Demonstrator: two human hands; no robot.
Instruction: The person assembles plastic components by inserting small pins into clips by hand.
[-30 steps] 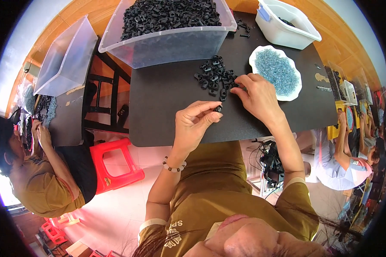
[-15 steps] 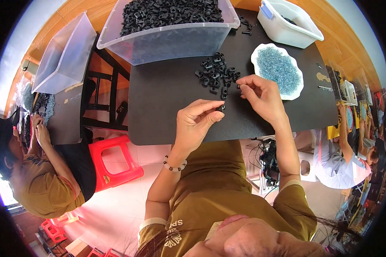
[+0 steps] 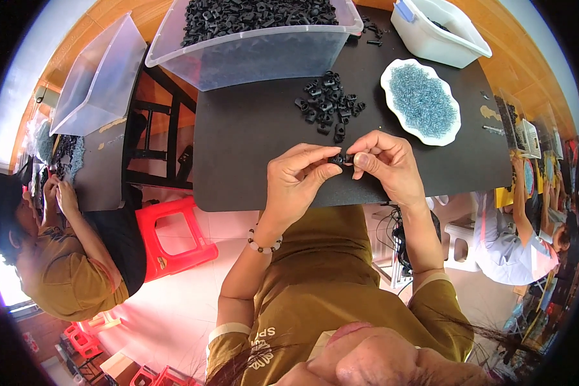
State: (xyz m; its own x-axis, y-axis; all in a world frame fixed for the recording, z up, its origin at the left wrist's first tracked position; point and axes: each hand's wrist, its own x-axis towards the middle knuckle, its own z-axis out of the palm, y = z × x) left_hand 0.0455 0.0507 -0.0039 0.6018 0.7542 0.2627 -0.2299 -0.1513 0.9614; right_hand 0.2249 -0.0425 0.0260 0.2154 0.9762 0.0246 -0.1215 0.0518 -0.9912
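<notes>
Over the near part of the dark table, my two hands meet. My left hand pinches a small black plastic piece between thumb and fingertips. Against its right side, the thumb and forefinger of my right hand are closed on a second, smaller black piece, mostly covered by the fingers. Just beyond lies a loose pile of black plastic parts. To its right, a white scalloped plate carries a heap of tiny bluish-silver pieces that look like springs.
A large clear bin full of black parts stands at the back. Right of it is a white tub. A co-worker sits at another table on the left, near a red stool. Another person works at right.
My right hand has come down and left from beside the pile with its small piece, which now touches the one in my left hand. My left hand has hardly moved.
</notes>
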